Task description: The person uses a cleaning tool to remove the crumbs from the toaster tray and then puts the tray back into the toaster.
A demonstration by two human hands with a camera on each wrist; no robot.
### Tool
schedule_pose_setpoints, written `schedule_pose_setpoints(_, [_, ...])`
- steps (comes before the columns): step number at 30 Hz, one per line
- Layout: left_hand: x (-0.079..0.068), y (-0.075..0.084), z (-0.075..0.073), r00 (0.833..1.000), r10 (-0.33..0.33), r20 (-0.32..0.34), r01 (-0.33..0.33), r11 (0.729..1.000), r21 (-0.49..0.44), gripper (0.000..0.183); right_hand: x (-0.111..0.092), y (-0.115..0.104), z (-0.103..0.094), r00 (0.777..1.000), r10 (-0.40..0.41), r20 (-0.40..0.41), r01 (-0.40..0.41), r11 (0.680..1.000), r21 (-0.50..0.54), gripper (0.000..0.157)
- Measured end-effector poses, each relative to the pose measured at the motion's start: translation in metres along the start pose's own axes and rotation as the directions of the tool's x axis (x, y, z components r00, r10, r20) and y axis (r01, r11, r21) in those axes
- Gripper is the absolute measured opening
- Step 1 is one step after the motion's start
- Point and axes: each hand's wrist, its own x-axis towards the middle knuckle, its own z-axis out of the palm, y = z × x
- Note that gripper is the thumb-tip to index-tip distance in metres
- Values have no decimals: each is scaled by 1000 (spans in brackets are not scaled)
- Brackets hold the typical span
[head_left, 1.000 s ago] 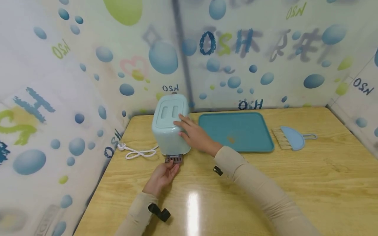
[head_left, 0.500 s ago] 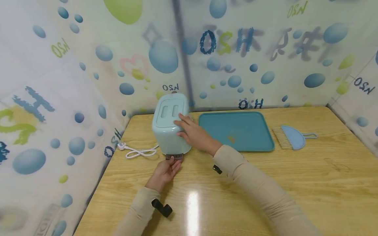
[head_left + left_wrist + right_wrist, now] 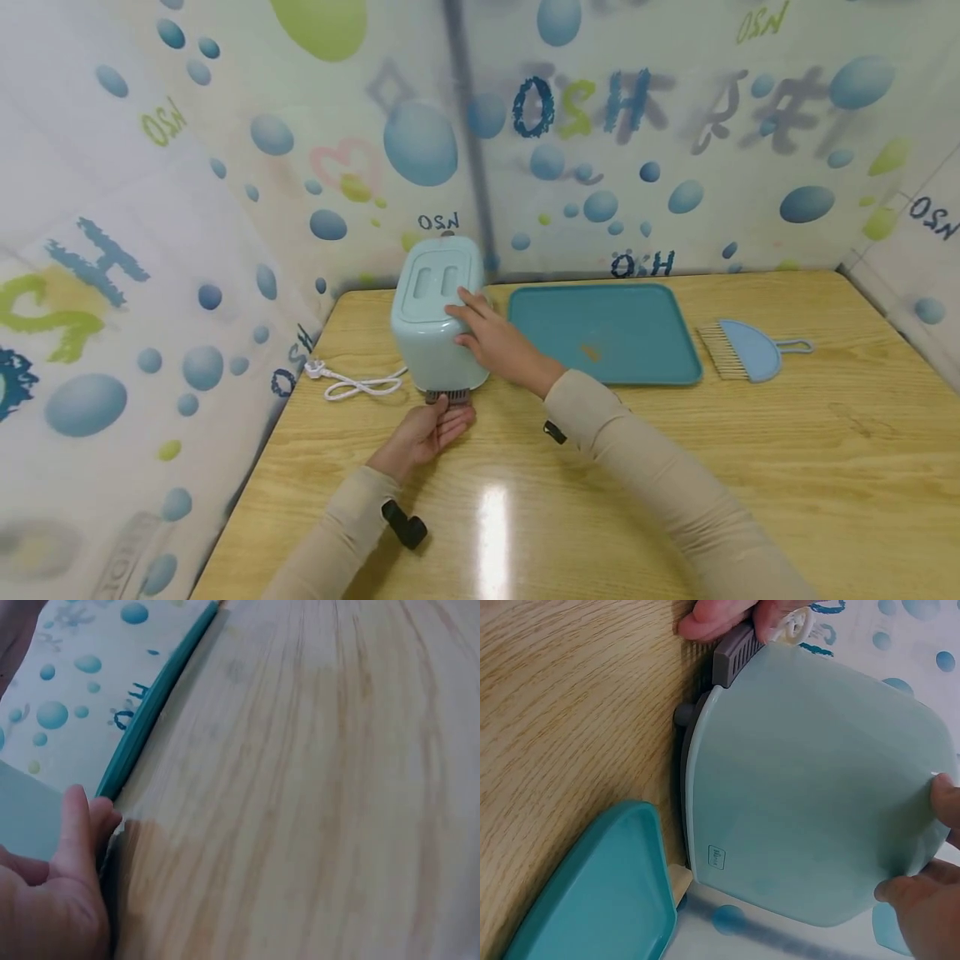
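A pale mint toaster [image 3: 435, 354] with a lid on top stands upright at the left back of the table. From its base sticks the dark grey slotted end of a crumb tray [image 3: 448, 397]. My left hand [image 3: 416, 433] presses its thumb on that end, the other fingers stretched out to the right just below it. My right hand [image 3: 502, 340] rests on the toaster's near right corner, fingers on the lid edge and thumb lower on the front. In the right wrist view, the crumb tray's grey end [image 3: 739, 654] sits close against the toaster's wall.
A white power cord [image 3: 360, 387] with its plug lies left of the toaster. Right of it is a teal tray [image 3: 637, 333] with a small brown patch on it. Farther right lies a blue brush [image 3: 753, 350]. A patterned wall [image 3: 585, 233] stands behind the table.
The crumb tray's end has gone farther in under the toaster, pushed by my left hand, whose fingers have spread out from it. My right hand has stayed on the toaster's corner.
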Motion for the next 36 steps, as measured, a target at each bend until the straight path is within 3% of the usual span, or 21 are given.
schedule_pose_setpoints(5, [6, 3, -2, 999, 4, 46, -5, 999, 33, 49, -1, 2, 0, 1000, 1, -12, -1, 1000, 6, 48])
schedule_pose_setpoints(14, [10, 6, -7, 990, 43, 132, -38, 999, -39, 46, 1, 4, 0, 1000, 2, -5, -2, 1000, -1, 48])
schedule_pose_setpoints(19, [10, 3, -10, 985, 53, 167, -51, 999, -15, 41, 0, 4, 0, 1000, 0, -4, 0, 1000, -1, 48])
schedule_pose_setpoints(28, [11, 0, -1, 988, 106, 113, -112, 993, 49, 41, 6, -5, -8, 1000, -1, 19, 2, 997, -72, 49])
schedule_pose_setpoints(32, [11, 0, 0, 991, 81, 102, -90, 992, 87, 42, 11, -11, -7, 997, 47, 56, -34, 977, -210, 57])
schedule_pose_setpoints(36, [12, 1, -1, 993, 72, 91, -81, 992, 97, 44, 15, -16, -2, 998, 43, 37, -29, 946, -323, 66])
